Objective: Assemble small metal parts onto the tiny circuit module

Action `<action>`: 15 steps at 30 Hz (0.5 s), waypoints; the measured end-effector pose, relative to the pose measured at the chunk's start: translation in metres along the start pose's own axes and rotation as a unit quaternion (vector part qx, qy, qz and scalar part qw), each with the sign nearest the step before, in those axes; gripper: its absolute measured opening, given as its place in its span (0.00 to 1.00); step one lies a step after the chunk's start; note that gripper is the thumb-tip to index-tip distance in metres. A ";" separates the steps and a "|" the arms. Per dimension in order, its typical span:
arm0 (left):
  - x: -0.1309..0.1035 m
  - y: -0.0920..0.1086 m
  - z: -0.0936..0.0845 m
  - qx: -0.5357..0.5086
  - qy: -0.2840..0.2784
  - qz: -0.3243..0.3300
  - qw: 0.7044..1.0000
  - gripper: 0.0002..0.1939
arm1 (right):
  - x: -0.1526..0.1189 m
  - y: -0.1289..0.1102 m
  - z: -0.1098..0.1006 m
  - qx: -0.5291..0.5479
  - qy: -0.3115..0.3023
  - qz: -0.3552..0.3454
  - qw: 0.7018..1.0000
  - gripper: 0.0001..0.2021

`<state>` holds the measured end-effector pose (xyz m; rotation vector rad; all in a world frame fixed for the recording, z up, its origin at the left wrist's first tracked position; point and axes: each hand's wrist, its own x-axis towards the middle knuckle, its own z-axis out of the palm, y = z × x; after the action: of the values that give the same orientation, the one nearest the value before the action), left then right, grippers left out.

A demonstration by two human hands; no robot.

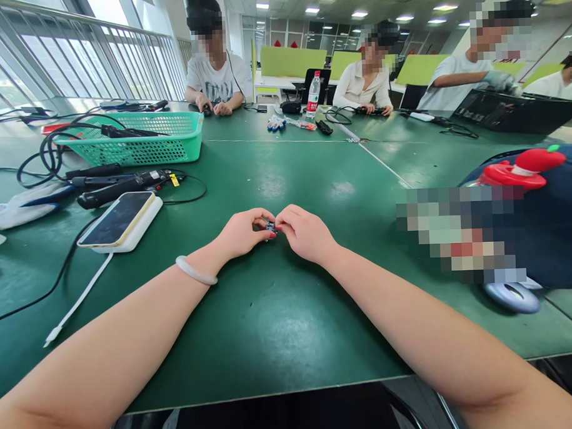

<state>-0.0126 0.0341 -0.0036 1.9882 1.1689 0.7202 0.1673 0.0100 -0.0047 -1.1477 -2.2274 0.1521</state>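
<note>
From where I stand, all the care at this table (290, 339) sits in one small meeting of fingertips. The left hand (244, 231) has a small dark piece (270, 227) pinched between thumb and fingers, and the right hand (308, 232) comes up against it from the opposite side, its fingers curled and drawn together. Whether those right fingertips actually grip the piece or only touch its edge, I cannot tell; the fingers cover too much of it. To handle something this tiny well, I'd let the left pinch be the steady anchor and leave the fine work to the right, pressing lightly and squarely so the piece doesn't twist or spring away. Both forearms reach out from the near edge of the table, and resting the wrists on its surface would quiet any tremor. Tilting the piece toward the eyes would help too, since the knuckles hide a good part of it. Working low over the tabletop seems wise: should it slip, it would drop just below the grip rather than roll far. To the left of the grip, well apart, lie a phone (120, 219) and a white cable (80, 300); off to the right is a rounded bluish-grey object (511, 297); beyond it, on the far left, stands a green basket (138, 141).
</note>
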 end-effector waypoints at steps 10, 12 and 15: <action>0.001 0.000 0.001 -0.058 -0.004 0.019 0.998 0.14 | -0.001 -0.001 0.002 -0.060 -0.003 -0.028 0.998 0.09; 0.000 0.001 0.001 -0.060 -0.005 0.024 0.998 0.13 | -0.001 -0.001 0.002 -0.072 -0.005 -0.028 0.997 0.09; 0.000 0.002 0.000 -0.066 -0.008 0.024 0.997 0.12 | -0.001 -0.003 0.000 -0.071 -0.003 -0.019 0.997 0.09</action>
<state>-0.0113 0.0330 -0.0022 1.9138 1.0401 0.7849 0.1657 0.0079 -0.0042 -1.1800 -2.2939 -0.0181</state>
